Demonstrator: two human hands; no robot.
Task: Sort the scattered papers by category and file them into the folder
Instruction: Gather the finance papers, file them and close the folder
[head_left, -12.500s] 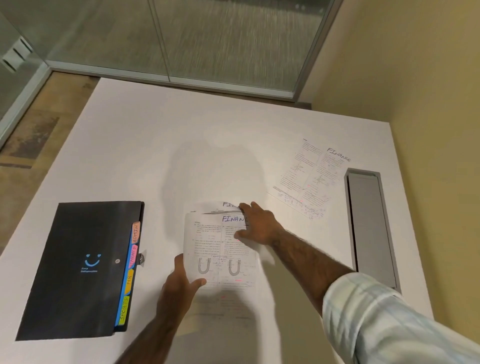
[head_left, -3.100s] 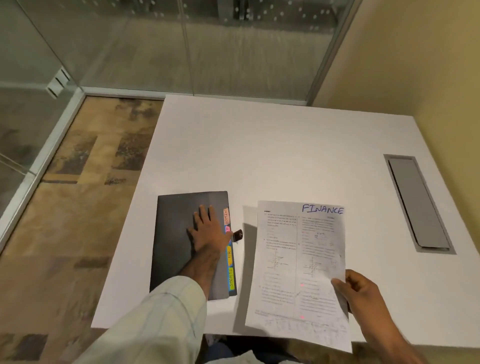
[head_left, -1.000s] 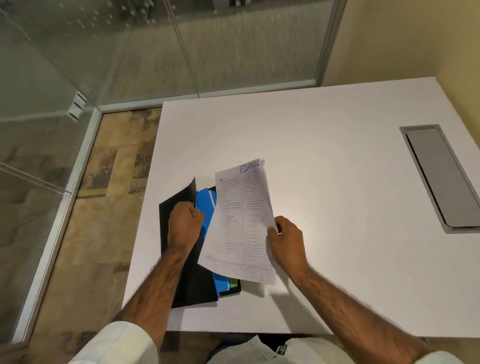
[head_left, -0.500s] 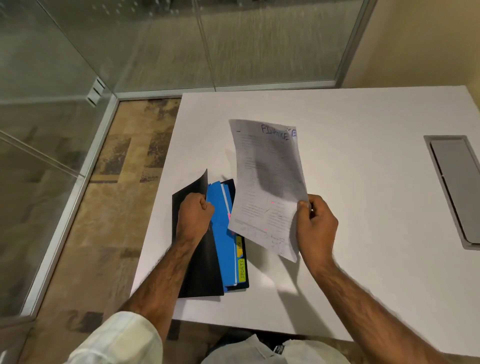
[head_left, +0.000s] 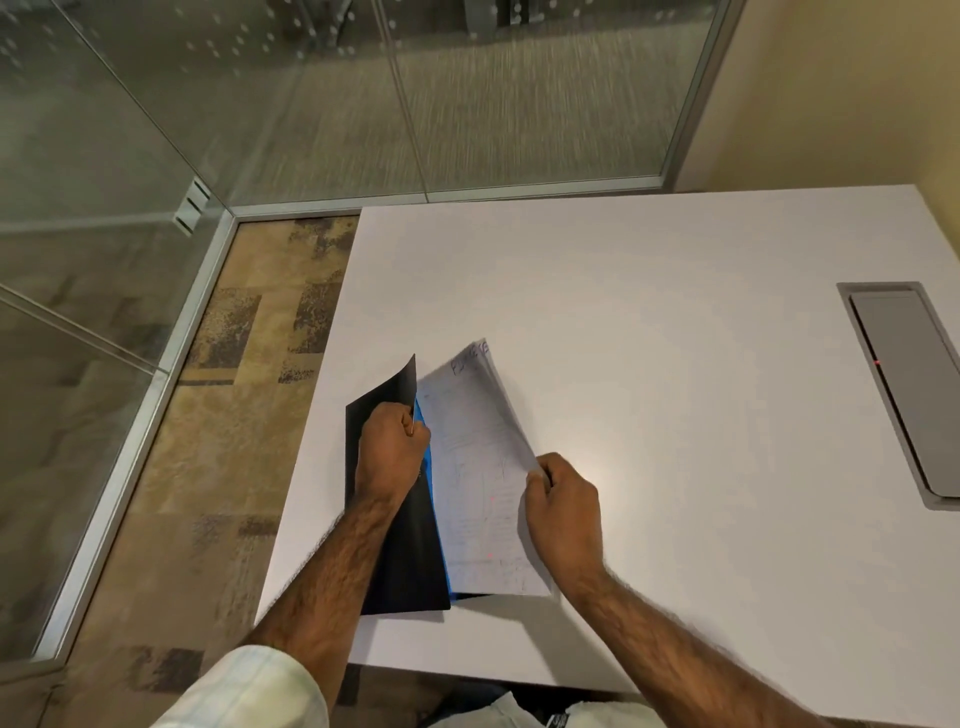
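The left hand (head_left: 392, 449) comes up from six o'clock on a bare forearm, cuffed by a pale checked sleeve (head_left: 249, 691). It is curled into a near fist, thumb and fingers pinched on the free edge of the matte black front cover (head_left: 384, 400) of the flat black plastic folder (head_left: 410, 561), holding that cover lifted and bowed, its upper corner peaking toward twelve o'clock.

The right hand (head_left: 563, 501) reaches in from five o'clock, its forearm slanting across the table edge. Its fingers are folded in, closed on the right-hand edge of the thin white printed sheets of paper (head_left: 478, 483), about midway along that edge.

The sheets run lengthwise from six to twelve o'clock, leaning a little toward one o'clock, with a blurred handwritten heading at the far end. The held edge is raised, so the paper curls; its left edge sits against a bright blue inner divider (head_left: 431, 486) showing as a narrow strip between cover and paper.

The folder lies with its long axis also near twelve to six, at the near left corner of the smooth white rectangular table (head_left: 675, 364). At three o'clock, well apart, a grey metal hatch (head_left: 904, 384) is set flush in the tabletop.
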